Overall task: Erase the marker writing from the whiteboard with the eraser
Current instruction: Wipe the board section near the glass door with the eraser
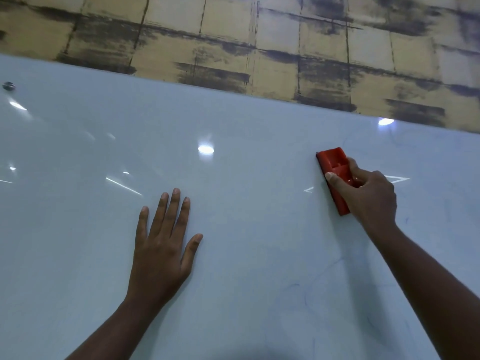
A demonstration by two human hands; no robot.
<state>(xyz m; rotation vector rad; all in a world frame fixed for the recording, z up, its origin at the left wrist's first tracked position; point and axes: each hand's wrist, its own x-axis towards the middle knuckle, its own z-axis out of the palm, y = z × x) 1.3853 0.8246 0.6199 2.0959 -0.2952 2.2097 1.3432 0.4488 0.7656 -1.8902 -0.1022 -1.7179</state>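
The right hand [368, 193] grips the red eraser [333, 175] with thumb along its near edge and fingers curled over the moulded back, the dark pad face turned against the whiteboard [233, 113]. The grip sits toward the lower end of the block, which in my judgement lets the wrist swing the upper end through a stroke while keeping the pad flat. The eraser is tilted, its top leaning left, in the upper right part of the board, not far below the top edge.

The left hand [163, 245] lies flat on the board, fingers straight and slightly spread, holding nothing — apparently a brace that steadies the body and the panel against the wiping pressure. It is well apart from the eraser.

The board is glossy and smooth, pale blue-white, throwing back ceiling-light reflections as bright spots and streaks. Only faint blue marker traces [337, 261] show, thin smeared lines below and to the right of the eraser; most of the surface reads as wiped, so the task looks far along, with residue left.

The eraser body is rigid plastic, recessed on the back. A small metal mounting stud [8, 86] sits at the board's upper left. Above the board the wall [233, 35] carries a tan block pattern with dark brushed streaks — matte, unlike the board.
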